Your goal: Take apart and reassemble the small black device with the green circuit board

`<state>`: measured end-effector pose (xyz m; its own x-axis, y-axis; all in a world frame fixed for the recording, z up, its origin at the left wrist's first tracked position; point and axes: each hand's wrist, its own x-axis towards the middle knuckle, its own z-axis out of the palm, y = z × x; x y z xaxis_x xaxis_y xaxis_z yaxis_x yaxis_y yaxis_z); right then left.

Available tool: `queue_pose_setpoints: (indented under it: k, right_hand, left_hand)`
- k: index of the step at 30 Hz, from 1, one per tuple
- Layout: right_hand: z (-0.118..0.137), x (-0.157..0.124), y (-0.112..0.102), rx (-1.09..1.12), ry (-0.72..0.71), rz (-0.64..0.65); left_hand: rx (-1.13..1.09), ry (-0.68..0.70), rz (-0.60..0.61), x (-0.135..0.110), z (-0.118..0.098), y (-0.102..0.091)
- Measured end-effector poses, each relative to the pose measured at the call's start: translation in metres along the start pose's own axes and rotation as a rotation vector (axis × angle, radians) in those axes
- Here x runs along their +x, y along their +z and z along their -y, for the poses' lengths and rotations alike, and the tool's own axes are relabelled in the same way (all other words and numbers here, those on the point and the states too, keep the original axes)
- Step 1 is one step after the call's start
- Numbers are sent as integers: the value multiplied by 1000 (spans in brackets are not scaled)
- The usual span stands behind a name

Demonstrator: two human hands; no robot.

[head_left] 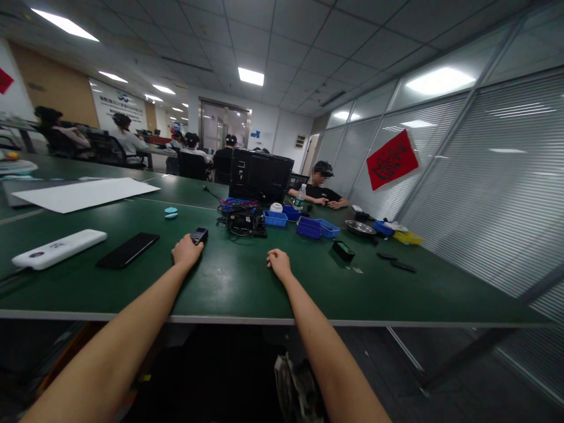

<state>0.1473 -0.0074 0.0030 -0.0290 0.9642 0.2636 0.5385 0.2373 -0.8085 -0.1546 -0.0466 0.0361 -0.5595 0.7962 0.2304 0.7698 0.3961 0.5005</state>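
My left hand (187, 251) is closed around the near end of a small dark handheld device with a screen (200, 235), low over the green table. Its exact kind is hard to make out. To the left of that hand lies a black smartphone (127, 249), and further left a long white device with a display (59, 249) and a cable. My right hand (279, 264) rests on the tabletop with its fingers curled in, nothing visible in them. To its right stands a small black box with a green top (343, 251).
A black monitor (259, 176) stands behind tangled cables (240, 220) and blue bins (275, 218). A metal bowl (360, 228) and yellow tray (408, 237) are at right. White paper (88, 194) and a teal case (171, 212) lie left. A person (324, 191) sits across the table.
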Motion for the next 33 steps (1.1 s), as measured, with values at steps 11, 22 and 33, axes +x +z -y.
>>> queue_pose_setpoints:
  k: [11, 22, 33]
  right_hand:
    - [1, 0, -2, -24, 6, 10]
    - [5, -2, -2, -71, 5, 25]
    - [10, -2, -2, -137, 8, 45]
  left_hand:
    - [-36, -231, -214, 25, 44, -20]
    - [-17, -186, -157, 14, 35, -25]
    - [39, 61, -32, -16, -10, 3]
